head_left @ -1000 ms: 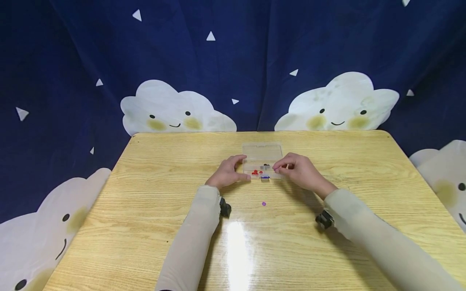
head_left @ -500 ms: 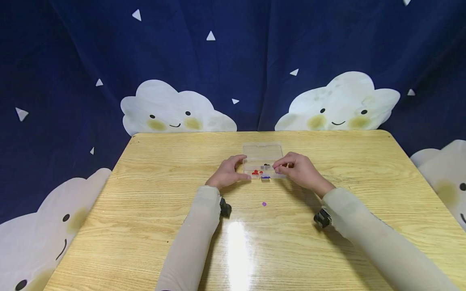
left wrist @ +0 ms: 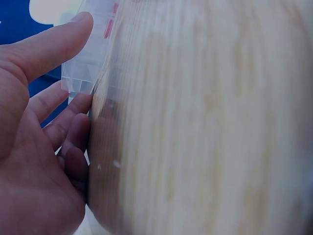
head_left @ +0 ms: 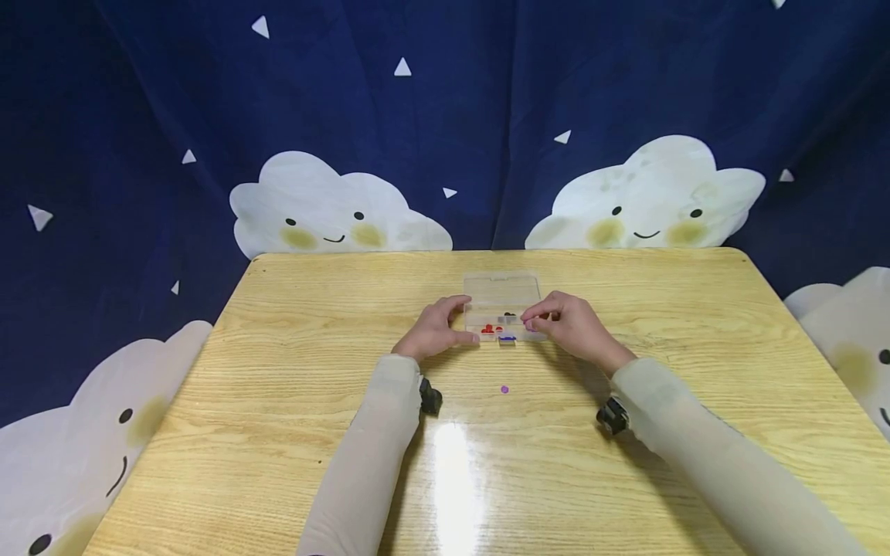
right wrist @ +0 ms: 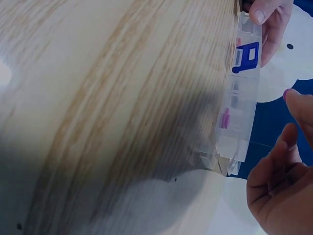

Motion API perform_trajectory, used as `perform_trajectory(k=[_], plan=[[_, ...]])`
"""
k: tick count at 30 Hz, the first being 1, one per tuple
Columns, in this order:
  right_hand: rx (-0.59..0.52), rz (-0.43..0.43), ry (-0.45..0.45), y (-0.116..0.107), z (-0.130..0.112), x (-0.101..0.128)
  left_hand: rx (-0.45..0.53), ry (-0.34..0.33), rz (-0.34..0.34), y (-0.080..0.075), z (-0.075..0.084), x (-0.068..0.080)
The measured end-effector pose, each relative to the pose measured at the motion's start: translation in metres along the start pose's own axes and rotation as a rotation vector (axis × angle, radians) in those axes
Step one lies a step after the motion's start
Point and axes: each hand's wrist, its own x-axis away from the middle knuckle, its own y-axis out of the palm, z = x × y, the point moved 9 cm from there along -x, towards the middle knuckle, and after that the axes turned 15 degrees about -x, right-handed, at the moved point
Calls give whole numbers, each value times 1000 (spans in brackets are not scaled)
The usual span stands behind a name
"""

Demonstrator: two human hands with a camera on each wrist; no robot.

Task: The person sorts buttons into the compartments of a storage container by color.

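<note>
A clear plastic box (head_left: 480,315) with compartments stands on the table in the head view, its lid (head_left: 502,288) raised at the back. My left hand (head_left: 433,328) grips its left end between thumb and fingers. Red pieces (head_left: 488,330) lie in a front-left compartment, dark pieces (head_left: 510,315) behind the middle. My right hand (head_left: 573,326) is over the box's right end, thumb and forefinger pinching a small purple piece (right wrist: 285,95), partly hidden by the fingertip. Purple pieces (right wrist: 225,118) show through the front wall in the right wrist view. A blue latch (right wrist: 247,57) is on the front.
One loose purple piece (head_left: 504,389) lies on the wooden table (head_left: 313,401) in front of the box. A dark blue curtain (head_left: 480,100) with white clouds hangs behind the table. Black wrist cameras (head_left: 430,397) sit on both sleeves.
My right wrist and forearm have shifted slightly left, while the fingertips stay over the box's right end. The left hand and the box have stayed in place.
</note>
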Motion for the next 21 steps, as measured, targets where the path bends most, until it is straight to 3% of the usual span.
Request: perform_trajectory(k=[21], plan=[[58, 15, -24, 4, 10, -7, -19, -5, 8, 1, -2, -2]])
